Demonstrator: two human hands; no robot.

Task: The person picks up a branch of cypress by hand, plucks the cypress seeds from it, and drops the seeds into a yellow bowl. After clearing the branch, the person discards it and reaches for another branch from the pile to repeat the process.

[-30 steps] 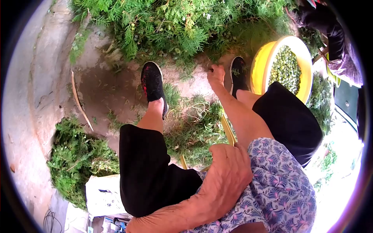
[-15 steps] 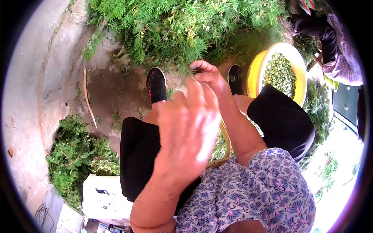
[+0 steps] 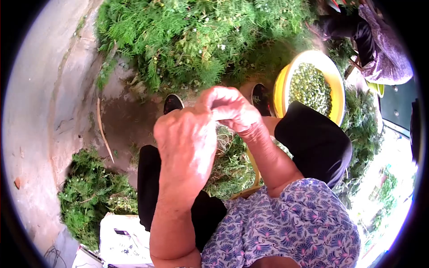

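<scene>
As both hands (image 3: 208,120) meet with fingers curled, grip apparently hidden, yellow tub (image 3: 280,92) of green berries (image 3: 310,87) nearby

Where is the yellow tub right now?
In the head view, the yellow tub is right of centre, just beyond the person's right knee and right of the right shoe.

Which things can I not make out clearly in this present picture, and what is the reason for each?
Whatever the left hand and right hand may hold: head view, hidden by their own fingers.
The other person's head: head view, cut off by the edge.
What the yellow handle belongs to: head view, partly covered by the shirt.
Kind of green pieces in the yellow tub: head view, too small.
</scene>
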